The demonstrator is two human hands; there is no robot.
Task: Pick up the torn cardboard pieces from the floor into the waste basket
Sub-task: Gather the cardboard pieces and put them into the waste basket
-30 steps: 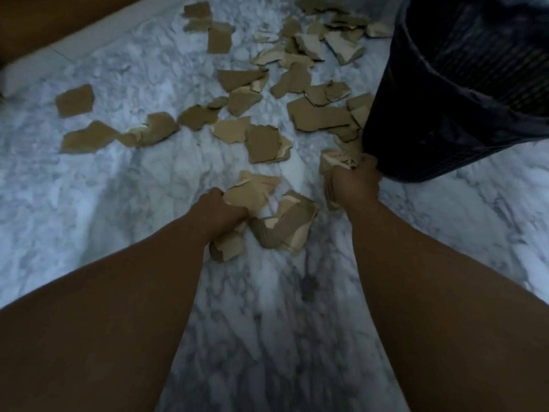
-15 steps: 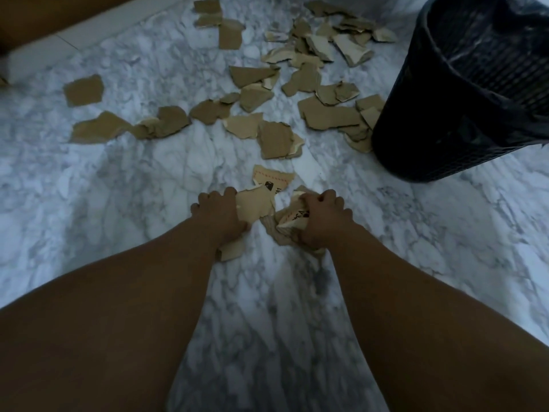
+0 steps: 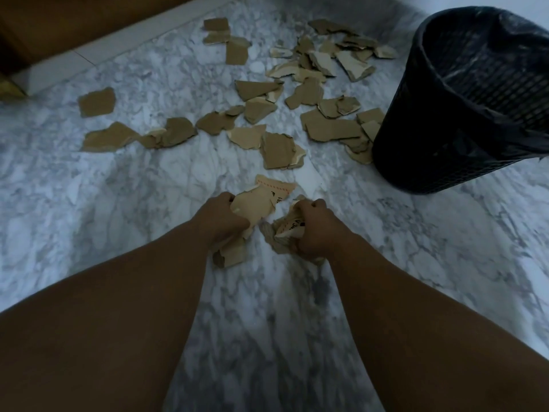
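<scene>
Several torn brown cardboard pieces (image 3: 329, 129) lie scattered over the marble floor, most of them beyond my hands. My left hand (image 3: 221, 220) is closed on a bunch of pale cardboard pieces (image 3: 252, 203), some hanging below the fist. My right hand (image 3: 318, 230) grips a crumpled bunch of cardboard (image 3: 282, 233) close to the floor. The two hands sit side by side, a small gap between them. The black mesh waste basket (image 3: 430, 138), lined with a dark bag, stands at the upper right, tilted, with pieces lying against its base.
A white skirting board (image 3: 98, 55) and a brown wooden surface (image 3: 59, 19) run along the far left edge of the grey-veined marble floor (image 3: 267, 337). A lone cardboard piece (image 3: 96, 102) lies far left, apart from the main scatter.
My right hand has come back from beside the basket to the pile in front of me and gripped more cardboard. My left hand has closed tighter on its bunch.
</scene>
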